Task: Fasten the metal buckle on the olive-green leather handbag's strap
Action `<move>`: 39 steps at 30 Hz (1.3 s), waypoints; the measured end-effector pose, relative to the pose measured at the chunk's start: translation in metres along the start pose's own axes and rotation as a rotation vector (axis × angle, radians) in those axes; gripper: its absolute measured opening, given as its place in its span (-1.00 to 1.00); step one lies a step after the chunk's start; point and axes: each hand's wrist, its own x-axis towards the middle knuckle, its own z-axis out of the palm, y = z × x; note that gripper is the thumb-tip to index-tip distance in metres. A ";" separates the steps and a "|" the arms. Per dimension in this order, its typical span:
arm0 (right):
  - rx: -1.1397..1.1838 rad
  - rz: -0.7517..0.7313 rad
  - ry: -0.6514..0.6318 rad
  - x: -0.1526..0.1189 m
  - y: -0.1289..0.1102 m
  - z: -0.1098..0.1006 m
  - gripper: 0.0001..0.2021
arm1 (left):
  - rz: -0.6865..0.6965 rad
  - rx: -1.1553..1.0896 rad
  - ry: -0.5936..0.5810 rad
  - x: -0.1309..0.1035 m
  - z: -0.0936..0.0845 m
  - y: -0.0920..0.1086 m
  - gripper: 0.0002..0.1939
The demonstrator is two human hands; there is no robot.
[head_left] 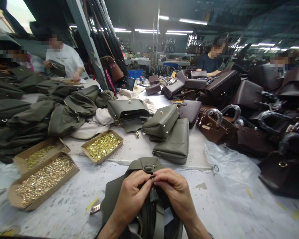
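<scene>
An olive-green handbag [112, 196] lies in front of me on the white-covered table, its strap running down toward me. Both hands meet near the bag's top end. My left hand [133, 191] is closed, thumb and forefinger pinched at a small dark and gold-coloured piece [152, 177] by the strap. Against it from the other side, my right hand [175, 189] pinches too; what its fingertips hold is mostly hidden. A metal clasp [95, 209] sticks out from the bag's left flap. Just beyond the hands shows a strap loop [148, 168].
Cardboard trays of small gold-coloured metal parts [46, 179] [103, 146] stand at left. Olive bags [171, 141] lie ahead, with a pile of olive bags [72, 109] behind the trays. Dark brown handbags [219, 126] and clear plastic [234, 172] fill the right. People [64, 56] work farther back.
</scene>
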 end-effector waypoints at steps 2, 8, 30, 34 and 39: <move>-0.002 0.006 0.004 0.000 0.000 0.000 -0.92 | 0.004 0.006 0.006 -0.001 0.000 -0.001 -0.82; -0.009 0.003 0.004 0.000 -0.001 0.001 -0.90 | 0.016 0.012 0.020 -0.003 0.002 -0.002 -0.83; -0.032 0.030 0.019 -0.005 -0.001 0.005 -0.90 | 0.376 0.328 0.178 -0.013 0.010 -0.008 -0.80; -0.088 0.082 0.072 -0.007 0.000 0.007 -0.91 | 0.438 0.386 0.184 -0.011 0.010 -0.007 -0.76; -0.223 -0.110 0.024 -0.009 0.000 0.007 -0.86 | 0.395 0.338 0.044 -0.012 0.004 -0.002 -0.75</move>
